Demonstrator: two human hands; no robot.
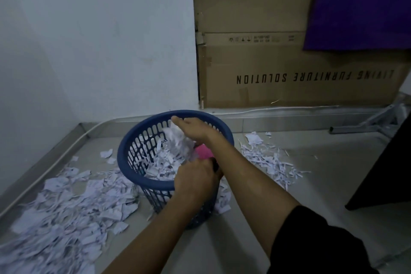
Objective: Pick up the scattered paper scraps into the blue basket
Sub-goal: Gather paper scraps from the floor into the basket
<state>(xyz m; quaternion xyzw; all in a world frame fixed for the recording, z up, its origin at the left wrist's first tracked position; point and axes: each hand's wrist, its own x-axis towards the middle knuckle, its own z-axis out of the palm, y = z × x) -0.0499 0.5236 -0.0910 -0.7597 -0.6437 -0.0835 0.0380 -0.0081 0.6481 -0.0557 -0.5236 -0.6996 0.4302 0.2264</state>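
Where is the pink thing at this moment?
In the head view, the pink thing is over the blue basket, on its right side, between the two hands and next to the scraps falling in.

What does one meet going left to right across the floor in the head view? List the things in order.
Large spread of paper scraps → blue basket → smaller patch of scraps → grey metal frame lying by the wall.
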